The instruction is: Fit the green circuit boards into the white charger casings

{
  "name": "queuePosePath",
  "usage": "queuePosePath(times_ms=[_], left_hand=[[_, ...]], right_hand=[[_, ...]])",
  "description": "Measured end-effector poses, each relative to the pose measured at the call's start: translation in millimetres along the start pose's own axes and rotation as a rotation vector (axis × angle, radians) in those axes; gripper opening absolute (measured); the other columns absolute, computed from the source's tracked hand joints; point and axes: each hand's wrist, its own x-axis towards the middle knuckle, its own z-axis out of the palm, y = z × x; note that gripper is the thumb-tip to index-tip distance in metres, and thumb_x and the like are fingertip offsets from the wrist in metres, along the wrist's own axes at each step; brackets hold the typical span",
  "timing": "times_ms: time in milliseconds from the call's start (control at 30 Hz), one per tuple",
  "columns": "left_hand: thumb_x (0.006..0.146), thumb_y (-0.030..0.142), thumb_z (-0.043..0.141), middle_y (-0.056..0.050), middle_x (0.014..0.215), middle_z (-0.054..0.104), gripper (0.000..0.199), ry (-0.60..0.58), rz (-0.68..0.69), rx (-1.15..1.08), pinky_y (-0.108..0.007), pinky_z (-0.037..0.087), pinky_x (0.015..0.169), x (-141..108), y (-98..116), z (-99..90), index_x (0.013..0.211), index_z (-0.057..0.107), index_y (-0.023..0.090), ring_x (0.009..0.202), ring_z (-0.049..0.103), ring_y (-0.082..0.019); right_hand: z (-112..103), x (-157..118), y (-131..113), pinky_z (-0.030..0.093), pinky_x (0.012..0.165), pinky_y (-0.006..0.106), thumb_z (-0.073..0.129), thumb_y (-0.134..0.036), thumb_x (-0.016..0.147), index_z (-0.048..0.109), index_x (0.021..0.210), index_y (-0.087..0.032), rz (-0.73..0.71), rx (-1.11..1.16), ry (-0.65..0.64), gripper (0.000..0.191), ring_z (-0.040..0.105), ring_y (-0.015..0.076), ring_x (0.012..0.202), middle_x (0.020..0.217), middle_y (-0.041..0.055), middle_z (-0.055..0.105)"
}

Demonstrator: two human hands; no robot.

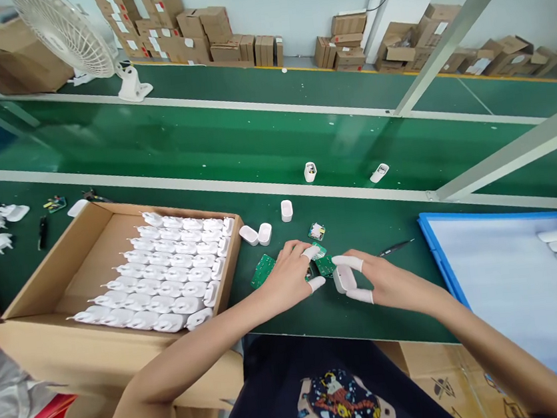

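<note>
A case [344, 281] held near boards [325, 267].
The case is pinched by the right hand [386, 278]; boards are partly covered by the left hand [290, 273], whose grip cannot be told.
</note>
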Motion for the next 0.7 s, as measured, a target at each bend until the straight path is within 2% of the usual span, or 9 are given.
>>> queuePosePath(times_ms=[100, 233, 367, 500, 600, 700], left_hand=[[0.082, 0.024, 0.061, -0.01, 0.121, 0.059, 0.04, 0.025, -0.003, 0.016, -0.048, 0.043, 0.102, 1, -1, 0.3, 0.121, 0.053, 0.016, 0.12, 0.043, -0.029], [0.085, 0.025, 0.059, -0.011, 0.12, 0.06, 0.038, 0.053, 0.015, 0.018, -0.048, 0.045, 0.1, 1, 0, 1.7, 0.121, 0.054, 0.016, 0.118, 0.045, -0.028], [0.084, 0.022, 0.058, -0.01, 0.116, 0.062, 0.033, 0.081, 0.008, 0.016, -0.047, 0.047, 0.098, 3, 0, 0.1, 0.117, 0.057, 0.016, 0.115, 0.047, -0.027], [0.086, 0.018, 0.054, -0.008, 0.111, 0.064, 0.028, 0.175, -0.004, -0.005, -0.043, 0.048, 0.097, 5, -2, -2.9, 0.114, 0.059, 0.016, 0.111, 0.051, -0.025], [0.086, 0.017, 0.054, -0.008, 0.11, 0.064, 0.027, 0.233, -0.001, -0.021, -0.042, 0.049, 0.096, 6, -3, -3.9, 0.112, 0.061, 0.016, 0.11, 0.053, -0.024], [0.086, 0.017, 0.055, -0.008, 0.108, 0.065, 0.026, 0.253, 0.006, -0.046, -0.041, 0.049, 0.096, 6, -3, -4.3, 0.111, 0.062, 0.016, 0.109, 0.054, -0.024]], right_hand=[[20, -21, 7, 0.05, 0.092, 0.04, 0.05, -0.018, 0.09, 0.04, 0.131, -0.024, 0.035, -0.033, 0.04, 0.043, 0.054, 0.0238, 0.11, 0.123, 0.0101, 0.051], [36, -33, 12, 0.051, 0.091, 0.042, 0.048, -0.016, 0.089, 0.037, 0.134, -0.023, 0.074, -0.092, 0.082, 0.046, 0.054, 0.0247, 0.11, 0.126, 0.0116, 0.049], [34, -33, 15, 0.053, 0.088, 0.042, 0.046, -0.012, 0.087, 0.038, 0.134, -0.021, 0.076, -0.208, 0.092, 0.049, 0.056, 0.0269, 0.108, 0.124, 0.0126, 0.051], [37, -33, 27, 0.054, 0.085, 0.046, 0.043, -0.013, 0.088, 0.038, 0.136, -0.014, 0.16, -0.365, 0.127, 0.048, 0.058, 0.0305, 0.104, 0.121, 0.0162, 0.053], [35, -34, 32, 0.054, 0.087, 0.047, 0.048, -0.018, 0.089, 0.038, 0.137, -0.012, 0.185, -0.418, 0.149, 0.05, 0.058, 0.0323, 0.106, 0.121, 0.0174, 0.054], [26, -26, 26, 0.049, 0.095, 0.049, 0.059, -0.028, 0.087, 0.037, 0.139, -0.012, 0.144, -0.457, 0.196, 0.058, 0.052, 0.0348, 0.117, 0.129, 0.0188, 0.052]])
